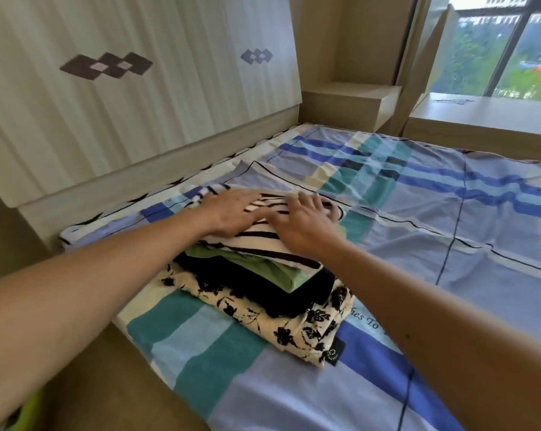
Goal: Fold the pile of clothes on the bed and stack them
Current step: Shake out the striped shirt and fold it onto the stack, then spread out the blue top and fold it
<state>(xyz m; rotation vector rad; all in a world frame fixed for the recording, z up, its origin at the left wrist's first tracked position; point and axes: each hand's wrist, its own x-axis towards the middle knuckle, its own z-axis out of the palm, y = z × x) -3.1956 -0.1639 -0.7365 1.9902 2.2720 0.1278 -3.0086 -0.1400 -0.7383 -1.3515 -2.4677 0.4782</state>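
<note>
Stack of four folded garments near bed corner: cream black-striped folded top over green, black, floral. Left hand, right hand flat, fingers spread, pressing it. Smooth outward, square edges.

One head-worn wide-angle view, forward and down, close above the bed, headboard to the left.

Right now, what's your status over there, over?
Left hand, right hand: flat, no grip, pressing the striped garment. It tops the stack, four folded pieces, on the bed. Nothing in the way.
</note>
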